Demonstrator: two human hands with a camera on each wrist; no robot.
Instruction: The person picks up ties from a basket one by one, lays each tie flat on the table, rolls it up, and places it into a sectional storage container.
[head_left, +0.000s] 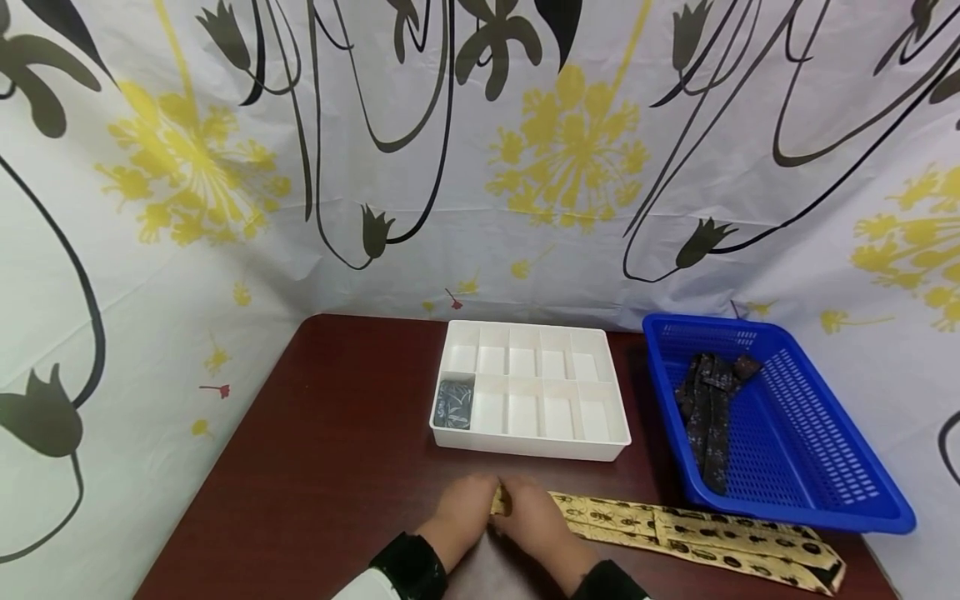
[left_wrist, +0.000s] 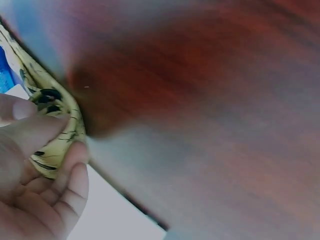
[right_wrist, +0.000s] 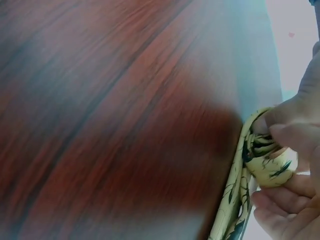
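A yellow necktie [head_left: 720,537] printed with dark insects lies folded lengthwise along the table's front right, its far tip by the blue basket. My left hand [head_left: 467,505] and right hand [head_left: 534,515] meet at its left end, and both grip it. In the left wrist view, my thumb and fingers pinch a coiled end of the necktie [left_wrist: 60,142]. The right wrist view shows the same coil [right_wrist: 272,170] between my right thumb and curled fingers, with the flat length trailing away from it.
A white divided box [head_left: 528,446] stands behind my hands; a dark grey patterned rolled necktie [head_left: 454,405] fills its front left compartment. At the right, a blue plastic basket [head_left: 787,433] contains dark patterned neckties [head_left: 708,417]. Patterned cloth [head_left: 465,183] hangs behind the brown table [head_left: 315,450].
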